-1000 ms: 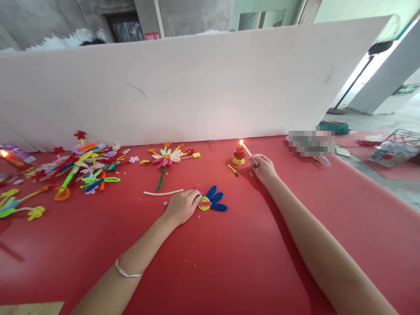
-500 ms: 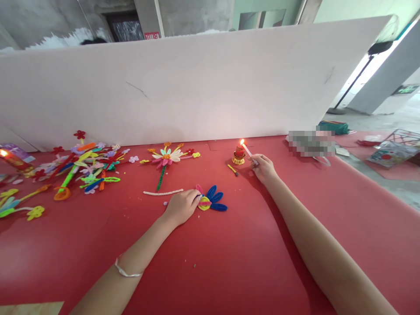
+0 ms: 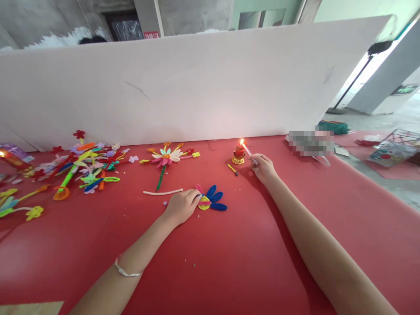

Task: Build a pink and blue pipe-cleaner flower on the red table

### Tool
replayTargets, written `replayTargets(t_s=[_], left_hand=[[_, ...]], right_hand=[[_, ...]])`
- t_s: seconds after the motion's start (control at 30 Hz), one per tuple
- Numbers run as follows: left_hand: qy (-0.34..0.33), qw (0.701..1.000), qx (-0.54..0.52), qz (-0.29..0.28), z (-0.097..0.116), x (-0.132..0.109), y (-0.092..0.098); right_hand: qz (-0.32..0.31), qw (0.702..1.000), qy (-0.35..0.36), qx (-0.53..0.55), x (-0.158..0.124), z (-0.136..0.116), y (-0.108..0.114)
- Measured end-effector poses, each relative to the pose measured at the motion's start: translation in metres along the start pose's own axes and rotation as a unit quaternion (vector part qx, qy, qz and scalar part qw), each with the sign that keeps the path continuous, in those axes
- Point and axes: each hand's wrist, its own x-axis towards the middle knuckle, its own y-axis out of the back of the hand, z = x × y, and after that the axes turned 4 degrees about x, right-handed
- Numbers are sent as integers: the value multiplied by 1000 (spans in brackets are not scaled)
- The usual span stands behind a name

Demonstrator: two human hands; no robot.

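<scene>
On your red tabletop (image 3: 249,245), the blue-petalled chenille-stem flower (image 3: 215,197) lies at frame centre, your left hand (image 3: 182,206) covering its left side, perhaps steadying it, grip too hidden to tell; right of centre, beside the lit red candle (image 3: 240,151), your right hand (image 3: 264,168) pinches a pale stick (image 3: 247,151) low, likely avoiding the flame (image 3: 242,141)

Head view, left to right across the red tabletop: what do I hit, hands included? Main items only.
Tilted lit red candle → pile of fuzzy flowers → left hand → blue-petalled flower → lit candle in gold base → right hand
</scene>
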Motion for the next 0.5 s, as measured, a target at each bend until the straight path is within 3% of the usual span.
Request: replayTargets(t_s=[0.5], left_hand=[[1, 1000, 4, -5, 1, 0, 1]], right_hand=[[-8, 1000, 2, 6, -1, -1, -1]])
